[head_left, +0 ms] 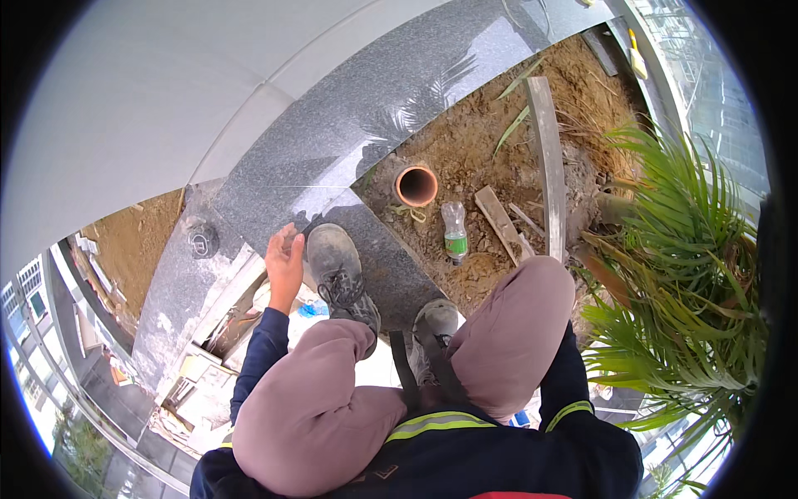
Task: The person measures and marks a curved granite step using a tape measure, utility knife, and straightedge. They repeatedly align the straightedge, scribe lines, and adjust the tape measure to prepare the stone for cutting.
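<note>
Head view: left hand [285, 264] flat on polished speckled granite slab [332, 158], apparently touching.

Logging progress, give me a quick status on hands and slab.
Left hand open, flat on the grey granite slab. Right hand hidden behind the knee. Boots on the slab edge; pipe and bottle lie apart in the soil.

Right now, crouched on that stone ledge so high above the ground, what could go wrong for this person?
1. A fall seems the main danger: the left hand and left shoe sit close to the edge of the polished granite ledge, with a drop beside them.
2. The open orange pipe in the soil could catch a foot.
3. The plastic bottle and loose wooden boards might roll or shift underfoot.
</note>
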Demonstrator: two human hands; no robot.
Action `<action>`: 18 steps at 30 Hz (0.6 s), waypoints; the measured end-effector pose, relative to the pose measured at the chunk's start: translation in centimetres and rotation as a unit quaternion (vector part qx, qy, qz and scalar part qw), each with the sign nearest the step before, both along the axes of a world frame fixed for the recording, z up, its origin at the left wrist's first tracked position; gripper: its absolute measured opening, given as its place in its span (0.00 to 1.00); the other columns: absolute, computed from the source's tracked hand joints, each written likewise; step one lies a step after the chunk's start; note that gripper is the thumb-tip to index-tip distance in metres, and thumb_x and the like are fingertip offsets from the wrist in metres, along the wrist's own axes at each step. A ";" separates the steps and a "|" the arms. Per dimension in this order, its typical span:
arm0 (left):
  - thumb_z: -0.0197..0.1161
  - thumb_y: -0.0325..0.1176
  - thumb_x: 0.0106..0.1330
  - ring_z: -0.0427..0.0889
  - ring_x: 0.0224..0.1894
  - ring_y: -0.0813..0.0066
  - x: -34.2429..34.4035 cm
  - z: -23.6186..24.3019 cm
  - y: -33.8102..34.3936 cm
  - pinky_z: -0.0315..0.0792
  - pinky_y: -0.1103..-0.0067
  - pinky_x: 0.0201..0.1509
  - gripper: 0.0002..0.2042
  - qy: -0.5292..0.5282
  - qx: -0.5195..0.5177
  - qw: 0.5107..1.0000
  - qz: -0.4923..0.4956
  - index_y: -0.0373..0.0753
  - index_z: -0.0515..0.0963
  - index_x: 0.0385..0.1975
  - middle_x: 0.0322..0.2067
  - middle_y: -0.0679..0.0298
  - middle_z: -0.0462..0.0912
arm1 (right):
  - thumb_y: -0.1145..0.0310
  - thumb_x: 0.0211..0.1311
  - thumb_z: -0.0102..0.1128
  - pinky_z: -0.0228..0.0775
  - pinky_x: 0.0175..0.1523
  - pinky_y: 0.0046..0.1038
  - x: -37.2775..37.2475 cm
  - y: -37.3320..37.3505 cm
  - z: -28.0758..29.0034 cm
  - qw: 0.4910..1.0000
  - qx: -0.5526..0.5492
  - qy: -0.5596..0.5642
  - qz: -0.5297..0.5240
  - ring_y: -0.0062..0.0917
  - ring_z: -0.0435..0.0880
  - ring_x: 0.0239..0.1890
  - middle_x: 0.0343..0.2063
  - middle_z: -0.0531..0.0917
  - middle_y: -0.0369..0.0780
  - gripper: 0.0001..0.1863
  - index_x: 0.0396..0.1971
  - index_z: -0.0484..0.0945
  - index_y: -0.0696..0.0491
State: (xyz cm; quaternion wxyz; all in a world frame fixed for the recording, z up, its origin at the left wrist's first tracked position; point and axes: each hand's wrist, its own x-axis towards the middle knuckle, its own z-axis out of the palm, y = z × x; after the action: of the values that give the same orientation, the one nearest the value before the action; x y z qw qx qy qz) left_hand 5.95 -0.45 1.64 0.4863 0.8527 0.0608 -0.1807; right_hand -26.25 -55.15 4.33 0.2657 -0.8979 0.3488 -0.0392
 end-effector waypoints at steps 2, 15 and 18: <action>0.64 0.35 0.71 0.79 0.40 0.74 0.9 -0.6 0.6 0.75 0.77 0.43 0.19 -0.038 0.024 0.998 0.040 0.33 0.78 0.58 0.47 0.57 0.80 | 0.59 0.58 0.68 0.77 0.43 0.39 -1.7 1.4 -1.0 0.999 0.004 0.038 -0.025 0.46 0.85 0.39 0.34 0.84 0.47 0.20 0.49 0.82 0.49; 0.61 0.48 0.74 0.76 0.49 0.67 -3.1 -6.0 3.9 0.70 0.72 0.55 0.25 0.035 0.014 0.940 0.339 0.29 0.68 0.53 0.47 0.51 0.76 | 0.59 0.61 0.65 0.77 0.46 0.41 -4.7 3.2 -3.5 0.989 0.018 0.143 -0.029 0.47 0.84 0.42 0.38 0.83 0.48 0.19 0.50 0.81 0.49; 0.60 0.47 0.75 0.76 0.48 0.71 -4.1 -6.7 6.2 0.71 0.74 0.53 0.24 0.055 -0.054 0.923 0.378 0.31 0.66 0.55 0.47 0.54 0.76 | 0.59 0.61 0.64 0.77 0.46 0.41 -3.2 3.4 -4.1 0.989 0.012 0.147 -0.012 0.48 0.84 0.43 0.39 0.82 0.48 0.19 0.51 0.81 0.49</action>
State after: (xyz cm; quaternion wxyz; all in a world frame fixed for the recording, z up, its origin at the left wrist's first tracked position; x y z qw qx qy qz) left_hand 1.86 5.73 -5.05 0.5596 0.7277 0.3952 -0.0335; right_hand -29.43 -51.74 0.22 0.2220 -0.8863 0.3952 0.0948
